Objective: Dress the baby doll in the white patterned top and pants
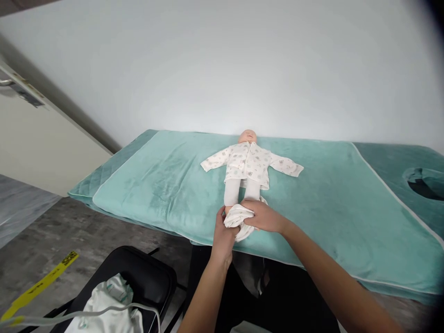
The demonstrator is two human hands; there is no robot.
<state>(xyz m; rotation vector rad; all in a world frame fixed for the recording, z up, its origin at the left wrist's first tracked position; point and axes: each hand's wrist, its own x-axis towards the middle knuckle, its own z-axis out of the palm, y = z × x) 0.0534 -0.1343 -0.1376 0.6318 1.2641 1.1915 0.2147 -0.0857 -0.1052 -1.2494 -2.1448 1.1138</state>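
A baby doll (248,136) lies on its back on the green bed, head toward the wall, arms spread out. It wears a white printed baby jacket (247,162); its pale legs (231,191) point toward me. White baby pants (239,215) are bunched at its feet, which the cloth and my fingers mostly hide. My left hand (225,231) is closed on the bunched cloth beside the foot at the left. From the right, my right hand (262,215) grips the same pants, its fingers over the upper edge of the bundle.
The bed has a soft green cover (166,180) and a face hole (426,184) at its right end. A black chair (138,259) at lower left carries white cloth (107,307), crossed by a pale cable (114,308). A door (41,134) stands at left, and a white wall (222,69) backs the bed.
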